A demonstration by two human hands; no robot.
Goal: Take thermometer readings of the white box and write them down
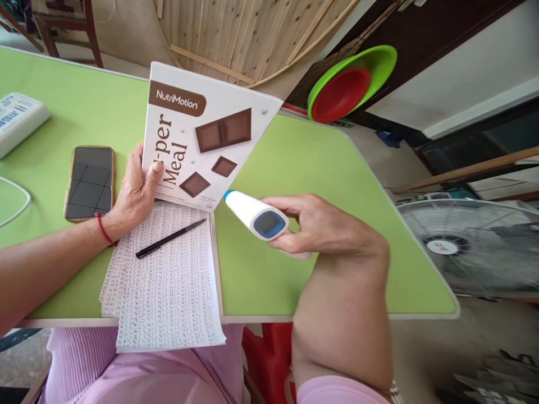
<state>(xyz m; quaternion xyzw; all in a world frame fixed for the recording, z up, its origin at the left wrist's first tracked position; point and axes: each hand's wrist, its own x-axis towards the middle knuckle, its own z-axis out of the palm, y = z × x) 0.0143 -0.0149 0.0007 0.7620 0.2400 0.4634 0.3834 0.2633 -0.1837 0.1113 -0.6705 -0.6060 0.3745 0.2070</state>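
My left hand (pixel 138 191) grips the lower left edge of a white NutriMotion box (pixel 168 134), its thumb on the front face. Chocolate pieces are printed on the box, which is held up, tilted, above the table. In my right hand (pixel 320 224) is a white and blue handheld infrared thermometer (pixel 248 213). Its blue tip points toward the box's lower right corner, and its small screen faces me. Below the box lie handwritten sheets of paper (pixel 168 297), with a black pen (pixel 170 238) resting on them. A smartphone (pixel 90 182) lies beside my left wrist.
The green table (pixel 261 280) has a white device (pixel 21 120) and a white cable (pixel 21 207) at its left. A large fan (pixel 446 247) stands past the right edge. Green (pixel 383 62) and red basins (pixel 341 95) are beyond the far edge, near a round wooden panel (pixel 236 33).
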